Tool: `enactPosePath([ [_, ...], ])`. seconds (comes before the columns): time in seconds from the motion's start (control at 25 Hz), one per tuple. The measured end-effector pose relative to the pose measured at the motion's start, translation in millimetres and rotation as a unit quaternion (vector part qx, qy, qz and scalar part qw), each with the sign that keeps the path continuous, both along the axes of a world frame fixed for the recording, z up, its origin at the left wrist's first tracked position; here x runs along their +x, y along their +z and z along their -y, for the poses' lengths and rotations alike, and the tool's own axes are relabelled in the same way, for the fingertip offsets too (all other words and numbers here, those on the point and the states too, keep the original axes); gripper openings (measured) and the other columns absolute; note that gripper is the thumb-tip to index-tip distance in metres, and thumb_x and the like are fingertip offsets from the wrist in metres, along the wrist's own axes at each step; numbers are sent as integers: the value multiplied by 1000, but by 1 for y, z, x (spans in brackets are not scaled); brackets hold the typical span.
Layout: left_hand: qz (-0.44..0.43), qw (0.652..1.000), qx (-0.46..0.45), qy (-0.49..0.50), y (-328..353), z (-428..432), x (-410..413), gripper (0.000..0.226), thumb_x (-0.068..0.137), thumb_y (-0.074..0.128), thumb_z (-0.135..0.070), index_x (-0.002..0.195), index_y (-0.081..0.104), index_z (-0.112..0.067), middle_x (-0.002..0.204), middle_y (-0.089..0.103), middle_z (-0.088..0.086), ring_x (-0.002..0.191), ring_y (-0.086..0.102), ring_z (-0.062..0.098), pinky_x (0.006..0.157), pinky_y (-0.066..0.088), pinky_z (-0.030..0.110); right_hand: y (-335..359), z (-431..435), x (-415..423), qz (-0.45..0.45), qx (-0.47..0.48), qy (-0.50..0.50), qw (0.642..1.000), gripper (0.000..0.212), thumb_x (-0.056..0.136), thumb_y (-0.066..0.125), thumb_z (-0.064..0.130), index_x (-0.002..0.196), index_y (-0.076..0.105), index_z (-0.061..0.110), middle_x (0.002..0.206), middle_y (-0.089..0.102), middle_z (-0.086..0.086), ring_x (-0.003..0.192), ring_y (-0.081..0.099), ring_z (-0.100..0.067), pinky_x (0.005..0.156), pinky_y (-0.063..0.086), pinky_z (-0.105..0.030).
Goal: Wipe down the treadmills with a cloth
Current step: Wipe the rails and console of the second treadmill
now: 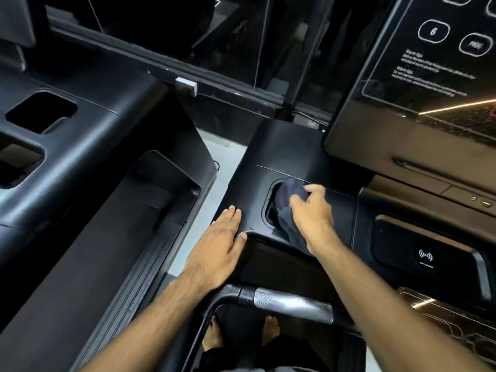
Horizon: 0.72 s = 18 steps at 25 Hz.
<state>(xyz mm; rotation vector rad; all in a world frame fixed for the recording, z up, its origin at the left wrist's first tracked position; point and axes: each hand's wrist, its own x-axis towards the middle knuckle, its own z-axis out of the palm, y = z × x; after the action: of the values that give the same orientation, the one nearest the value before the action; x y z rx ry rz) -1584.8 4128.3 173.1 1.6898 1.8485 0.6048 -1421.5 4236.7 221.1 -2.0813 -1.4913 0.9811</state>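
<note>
Step in hand: the right hand [312,216] works a cloth [291,210] into the cup holder [269,202] of the treadmill [292,154] on the right.
Right fingers: curled and clamped on the cloth, bunching it.
Left hand [217,242]: flat on the console top just beside the cup holder, fingers straight and together, bracing.
Cloth: dark blue-grey, soft, crumpled, half down in the recess and half trailing under the wrist.
Progress: I judge it partway; the glossy screen [429,103] shows speckles and smears, so it looks unwiped.
Left to do: likely the screen, the chromed handlebar [290,300], and the second treadmill [80,146] on the left.
Surfaces: matte black moulded plastic, rounded rectangular recesses.
</note>
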Motion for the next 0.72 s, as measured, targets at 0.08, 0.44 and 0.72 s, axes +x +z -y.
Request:
enactPosePath([
  [0.08, 4, 1000, 3, 7, 4, -8, -3, 55, 104, 35, -30, 154, 18, -15, 162, 13, -4, 147, 7, 2, 115, 0, 13, -8, -9, -15, -81, 28, -145, 986, 32, 93, 50, 22, 123, 47, 11, 118, 63, -13, 110, 60, -35, 87, 45, -35],
  [0.44, 36, 997, -17, 66, -1, -24, 9, 51, 104, 38, -24, 153, 25, -15, 161, 16, -2, 147, 9, 2, 113, 1, 10, -22, -16, -52, -32, -203, 100, 973, 103, 68, 64, 26, 152, 7, 6, 132, 57, -13, 118, 55, -31, 92, 44, -33],
  [0.72, 5, 997, -20, 74, 5, -29, 21, 51, 105, 35, -26, 153, 23, -17, 162, 12, 3, 149, 7, 11, 117, 2, 19, 20, -34, 9, 195, -236, 531, 790, 18, 72, 55, -4, 79, 53, 12, 64, 57, -4, 55, 55, -18, 50, 41, -24],
])
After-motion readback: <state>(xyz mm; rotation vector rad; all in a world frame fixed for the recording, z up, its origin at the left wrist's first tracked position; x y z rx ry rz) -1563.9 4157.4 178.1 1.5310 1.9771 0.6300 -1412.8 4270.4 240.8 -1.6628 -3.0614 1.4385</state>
